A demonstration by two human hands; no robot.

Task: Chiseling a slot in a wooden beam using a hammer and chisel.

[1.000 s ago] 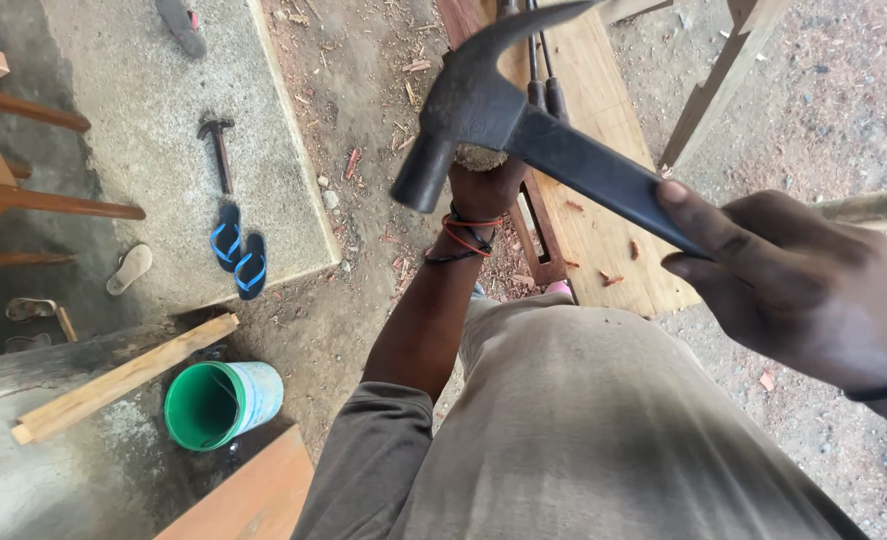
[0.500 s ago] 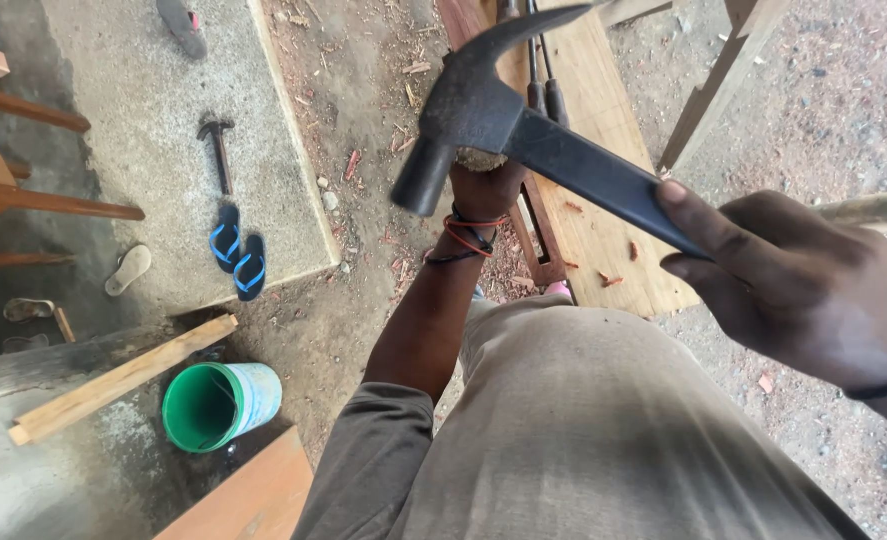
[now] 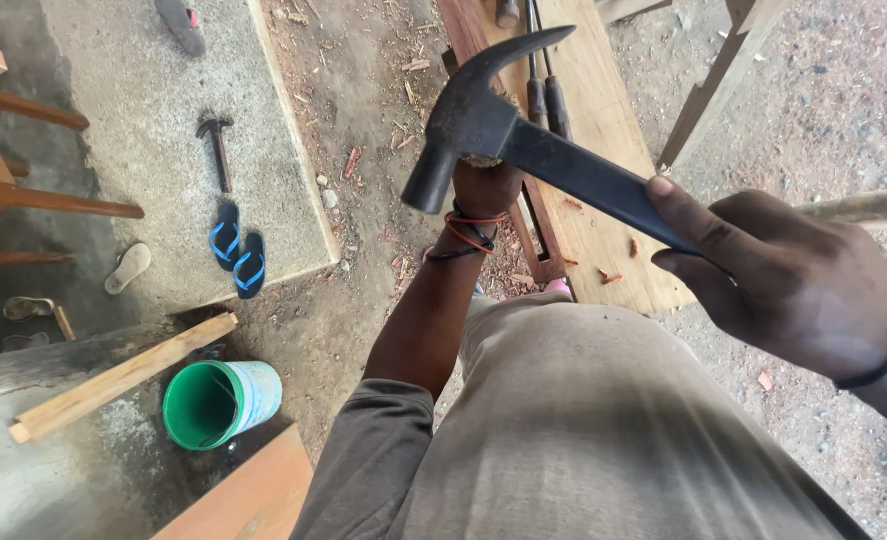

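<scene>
The person is gripping a dark claw hammer [image 3: 483,125] in the right hand [image 3: 793,285], fingers wrapped tight around the handle, thumb lying along its upper side. The hammer head is sitting up and to the left of that hand, raised in the air, its striking face pointing down-left and its claw curving away to the upper right.

Directly behind the hammer head, the left hand [image 3: 485,190] is reaching down toward a wooden plank [image 3: 603,120] on the ground. Most of that hand is hidden by the hammer, so I cannot tell how far it is closed or whether it is holding anything. Red and black bands are circling its wrist.

Just beyond the left hand, two dark-handled chisels [image 3: 543,95] are lying on the plank. Well off to the left of the left arm, a smaller hammer [image 3: 218,145] is lying on a concrete slab [image 3: 143,100], with a pair of blue flip-flops [image 3: 238,250] just below it. Nearer the person, below and left of the elbow, a green bucket [image 3: 218,403] is standing open beside a pale wooden batten [image 3: 123,377]. No packages, labels or signs are showing anywhere around the hands.
</scene>
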